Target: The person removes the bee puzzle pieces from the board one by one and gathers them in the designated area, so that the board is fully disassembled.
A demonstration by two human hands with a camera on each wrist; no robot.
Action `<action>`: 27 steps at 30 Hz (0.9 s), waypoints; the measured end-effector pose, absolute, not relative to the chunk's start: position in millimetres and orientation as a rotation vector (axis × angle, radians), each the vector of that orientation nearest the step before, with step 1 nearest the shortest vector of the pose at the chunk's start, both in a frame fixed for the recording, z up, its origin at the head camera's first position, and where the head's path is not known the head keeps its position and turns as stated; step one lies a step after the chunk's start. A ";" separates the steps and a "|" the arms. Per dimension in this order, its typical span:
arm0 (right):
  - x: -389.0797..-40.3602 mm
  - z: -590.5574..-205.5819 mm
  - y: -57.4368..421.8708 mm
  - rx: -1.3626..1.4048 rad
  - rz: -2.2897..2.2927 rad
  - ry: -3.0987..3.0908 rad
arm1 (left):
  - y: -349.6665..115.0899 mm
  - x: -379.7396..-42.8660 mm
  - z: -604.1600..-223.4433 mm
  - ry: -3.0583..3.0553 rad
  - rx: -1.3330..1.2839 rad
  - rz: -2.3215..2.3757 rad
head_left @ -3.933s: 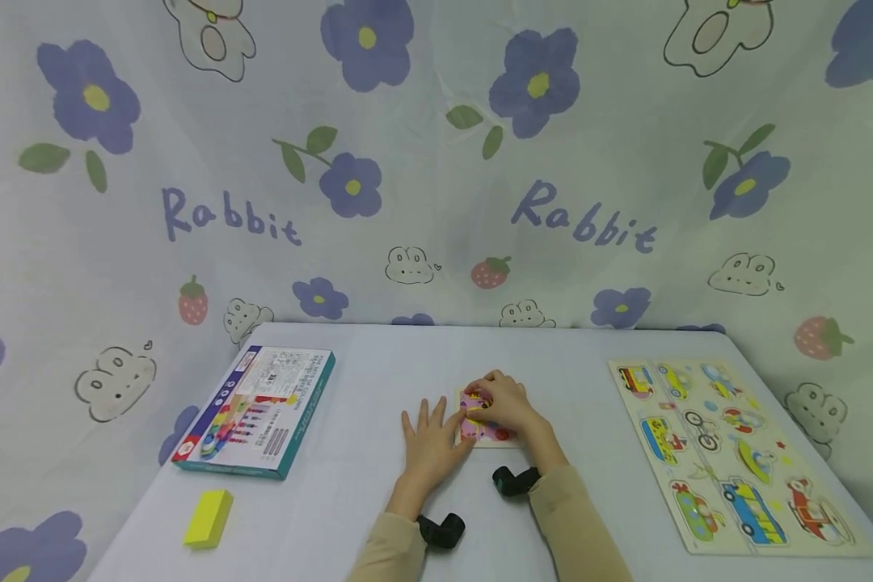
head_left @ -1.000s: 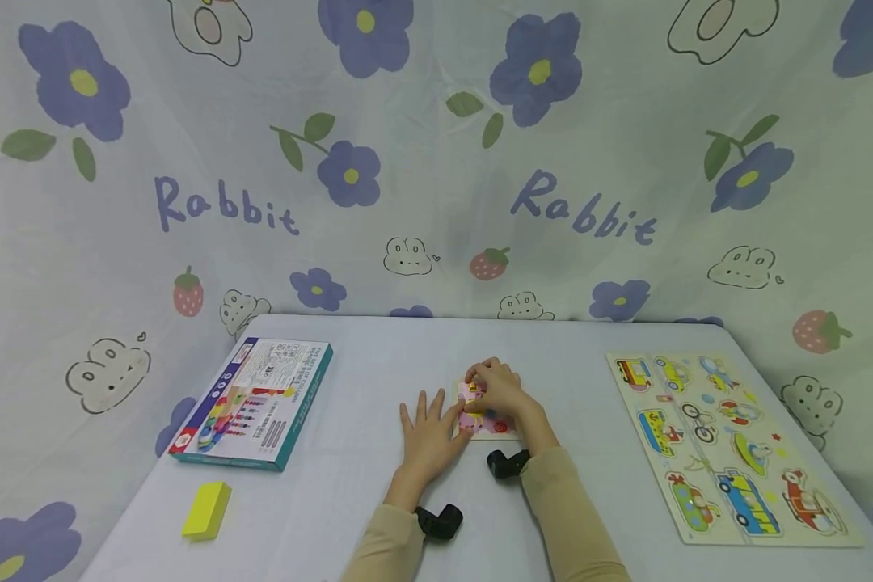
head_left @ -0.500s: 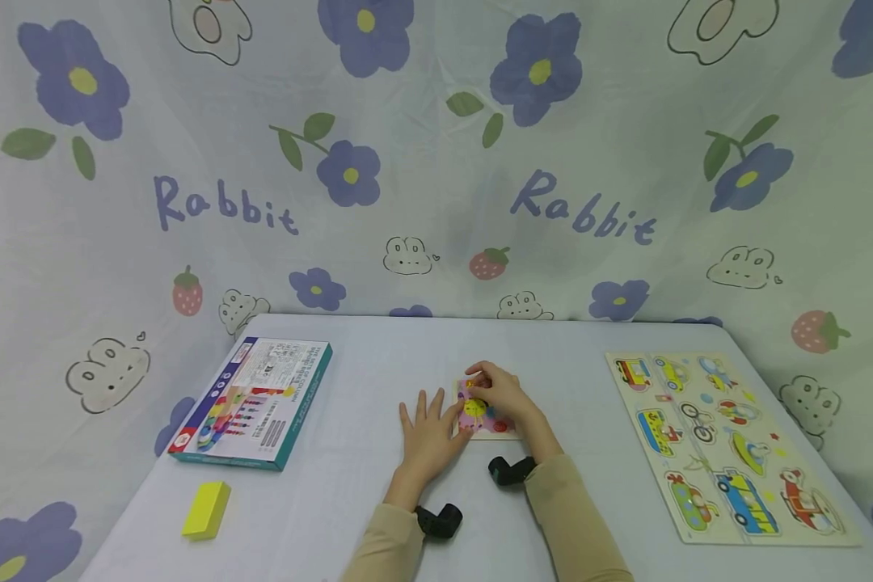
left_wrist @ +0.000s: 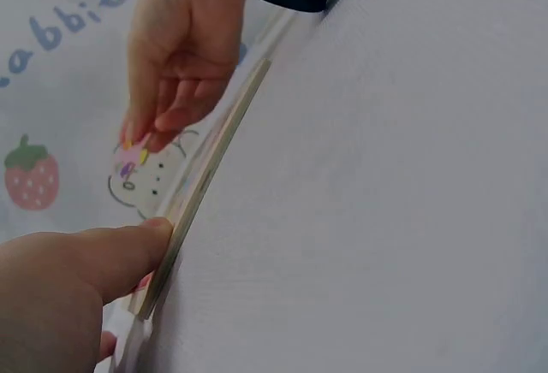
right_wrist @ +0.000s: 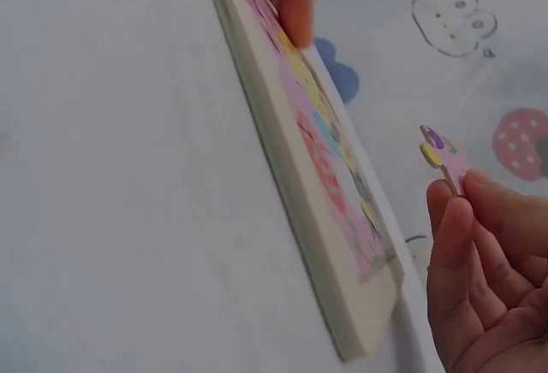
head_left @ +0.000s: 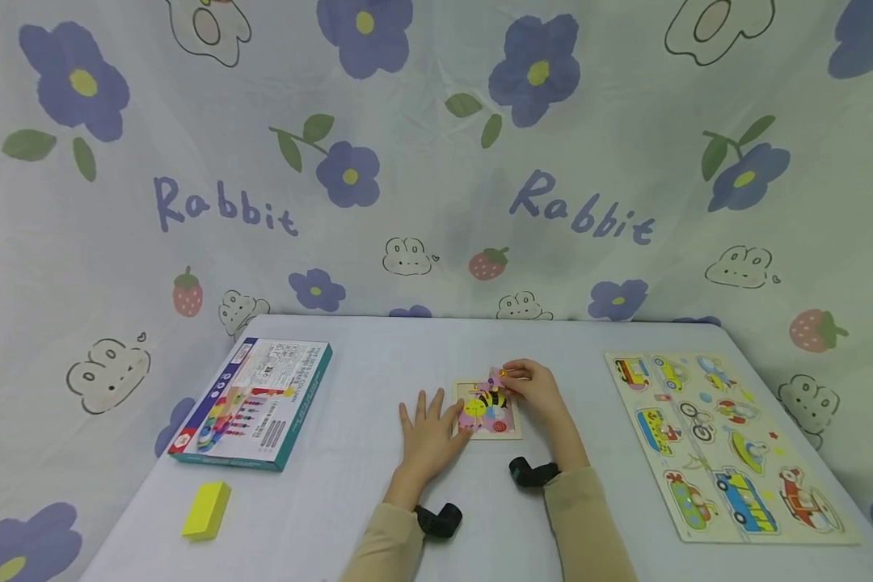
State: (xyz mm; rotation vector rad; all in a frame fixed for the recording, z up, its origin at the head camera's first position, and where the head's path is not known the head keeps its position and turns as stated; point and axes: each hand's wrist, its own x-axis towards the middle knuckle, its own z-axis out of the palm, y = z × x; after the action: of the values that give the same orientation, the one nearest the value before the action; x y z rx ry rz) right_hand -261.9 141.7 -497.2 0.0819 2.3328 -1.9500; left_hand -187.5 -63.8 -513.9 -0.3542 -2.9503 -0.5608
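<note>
A small wooden jigsaw puzzle (head_left: pixel 485 412) with a bee picture on pink lies at the middle of the table. Its pale wooden frame (right_wrist: pixel 291 176) shows edge-on in the right wrist view. My left hand (head_left: pixel 429 432) lies beside it with spread, straight fingers, the thumb (left_wrist: pixel 141 249) and forefinger touching the frame's left side. Between thumb and fingertips, my right hand (head_left: pixel 538 392) pinches a pink puzzle piece (right_wrist: pixel 443 157) with yellow and purple marks, held up near the frame's upper right. A bare strip shows along the puzzle's upper left.
A flat toy box (head_left: pixel 258 404) lies on the left, with a yellow block (head_left: pixel 207 511) in front of it. On the right is a large vehicle puzzle board (head_left: pixel 727 453). A printed curtain (head_left: pixel 436 162) hangs behind the table (head_left: pixel 349 517).
My right hand has moved from the puzzle's upper left to its upper right and now holds a piece clear of it, uncovering the bee picture. My left hand has stayed put.
</note>
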 end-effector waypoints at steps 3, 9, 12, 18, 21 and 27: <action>-259.9 -496.5 156.0 0.126 -1.999 2.295 | -63.7 -187.1 -513.7 -2.942 -0.359 -0.561; -255.9 -496.4 175.5 0.196 -1.977 2.288 | -63.7 -187.2 -512.5 -2.945 -0.359 -0.569; -254.7 -496.5 179.4 0.240 -1.920 2.338 | -64.1 -187.4 -512.2 -2.946 -0.364 -0.573; -251.8 -493.4 181.2 0.297 -1.873 2.406 | -64.2 -188.2 -512.8 -2.946 -0.366 -0.579; -251.7 -493.3 181.0 0.324 -1.866 2.419 | -64.1 -187.7 -513.2 -2.942 -0.365 -0.582; -253.1 -495.5 181.1 0.348 -1.779 2.509 | -63.8 -187.5 -513.1 -2.949 -0.364 -0.567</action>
State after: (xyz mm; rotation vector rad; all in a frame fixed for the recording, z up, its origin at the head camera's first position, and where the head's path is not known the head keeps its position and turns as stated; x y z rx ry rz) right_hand -253.1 181.1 -495.5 0.3482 2.5094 -1.7788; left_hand -187.5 -63.8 -513.1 -0.3639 -2.9486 -0.5673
